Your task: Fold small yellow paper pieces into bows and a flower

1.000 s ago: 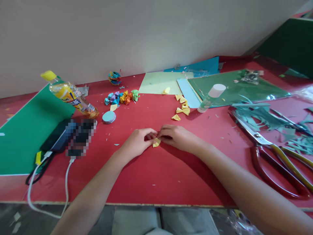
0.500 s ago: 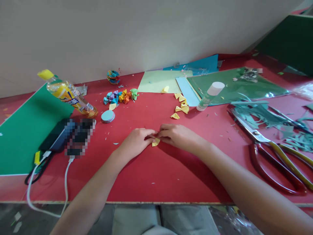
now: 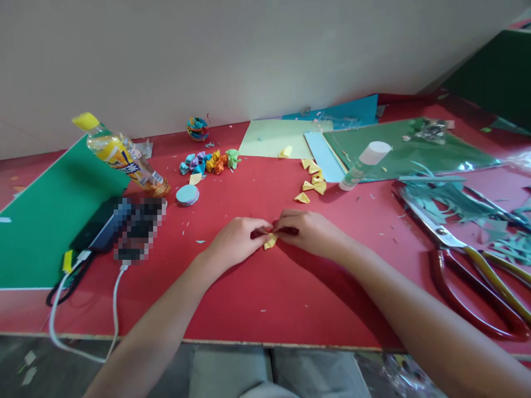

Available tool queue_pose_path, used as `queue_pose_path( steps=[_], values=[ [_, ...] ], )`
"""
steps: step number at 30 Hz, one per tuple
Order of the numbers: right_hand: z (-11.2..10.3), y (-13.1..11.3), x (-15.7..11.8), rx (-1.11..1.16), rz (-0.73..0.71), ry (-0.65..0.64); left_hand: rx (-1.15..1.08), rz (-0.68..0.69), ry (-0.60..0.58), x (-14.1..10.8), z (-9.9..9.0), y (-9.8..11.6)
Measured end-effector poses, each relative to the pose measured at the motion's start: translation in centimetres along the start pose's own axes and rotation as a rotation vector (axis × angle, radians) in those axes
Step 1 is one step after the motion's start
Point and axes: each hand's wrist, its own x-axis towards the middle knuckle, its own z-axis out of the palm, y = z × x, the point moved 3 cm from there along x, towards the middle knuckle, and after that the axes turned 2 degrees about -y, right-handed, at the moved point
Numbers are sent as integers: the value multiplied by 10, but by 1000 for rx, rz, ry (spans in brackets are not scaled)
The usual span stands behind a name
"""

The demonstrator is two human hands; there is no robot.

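Between the fingertips of both hands is a small yellow paper piece (image 3: 270, 241), just above the red tabletop (image 3: 249, 298). My left hand (image 3: 243, 237) pinches it from the left. From the right, my right hand (image 3: 305, 229) closes its thumb and fingers on it; part of the paper is hidden behind the fingers. Folded yellow paper pieces (image 3: 314, 185) lie beyond my right hand. Farther left are a row of crumpled coloured paper pieces (image 3: 211, 162) and a stack of pale blue paper discs (image 3: 187, 194).
A glue stick (image 3: 365, 165) stands right of the yellow pieces. Large scissors (image 3: 446, 237) lie at the right among teal paper scraps (image 3: 440, 193). At the left are a drink bottle (image 3: 126, 160), a power bank (image 3: 102, 224) and a phone (image 3: 143, 226) with a white cable.
The whole view has shifted slightly, so things appear a little farther right. Both hands stay together on the yellow paper, with only a slight change in the fingers.
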Motion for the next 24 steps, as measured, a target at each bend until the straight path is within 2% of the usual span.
queue_pose_path(
  steps=[5, 12, 17, 24],
  values=[
    [-1, -8, 1, -63, -29, 2, 111, 30, 81, 2, -1, 2],
    [-14, -15, 0, 14, -66, 179, -50, 76, 171, 1, -7, 7],
    [-16, -13, 0, 165, -45, 228, -11, 209, 264, 0, -10, 13],
    [-19, -15, -1, 214, -74, 293, 167, 378, 346, -3, -11, 12]
  ],
)
